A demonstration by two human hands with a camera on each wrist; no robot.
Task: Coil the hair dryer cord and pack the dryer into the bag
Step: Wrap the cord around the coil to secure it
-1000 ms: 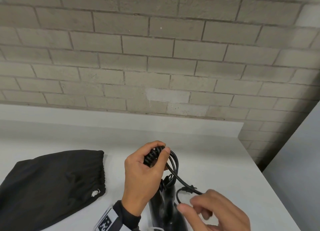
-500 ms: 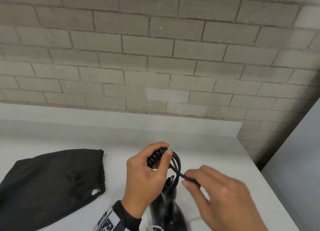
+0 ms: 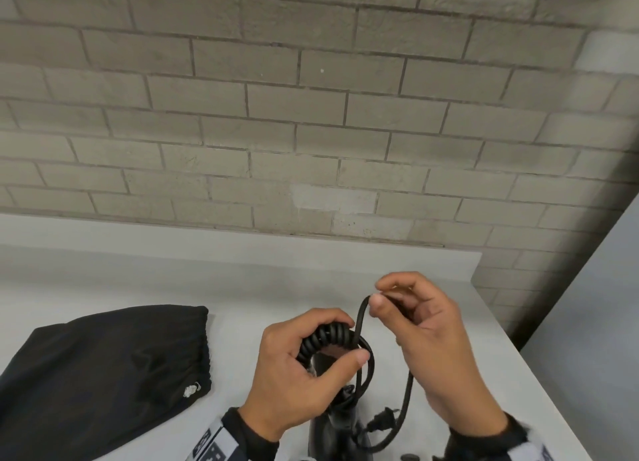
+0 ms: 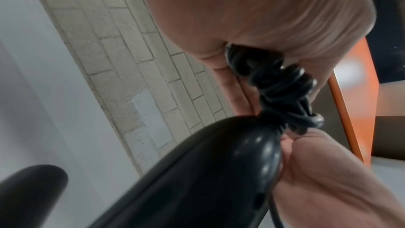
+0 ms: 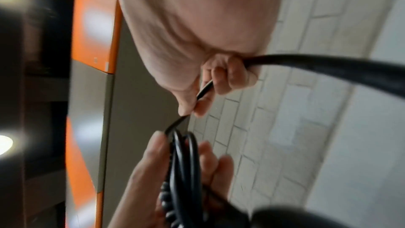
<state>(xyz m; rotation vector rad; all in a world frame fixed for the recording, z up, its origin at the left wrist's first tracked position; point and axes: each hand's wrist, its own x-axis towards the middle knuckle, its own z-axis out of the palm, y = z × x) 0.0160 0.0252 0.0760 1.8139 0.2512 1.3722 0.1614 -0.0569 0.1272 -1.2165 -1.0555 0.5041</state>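
- I've got the left hand (image 3: 294, 367) low in the middle of the head view, fingers and thumb curled round the bundle of cord (image 3: 328, 339) — the tight spiral loops sit against the fingers, the thumb tip pressing across the front.
- From the left wrist I see those same loops bunched in the fist, right at the end of the hair dryer (image 4: 197, 171) handle, where the cord comes out.
- The right hand (image 3: 435, 353) is up and just to the right of the left, thumb and forefinger pinching a straight run of the cord; the other fingers are loosely curled behind.
- That straight run rises from the bundle to the pinch, passes through the right hand, then hangs down in a long loop.
- The plug (image 3: 380, 422) sits at the loop's end, just beside the dryer's handle and low in the frame. Whether it touches the table I cannot tell.
- The dryer's dark body stands below the left hand, running off the bottom edge of the head view.
- The black bag (image 3: 103, 381) lies flat on the white table (image 3: 173, 287) — off to the left, apart from both hands, its gathered mouth facing the dryer.
- Grey brick wall (image 3: 311, 114) behind the table.
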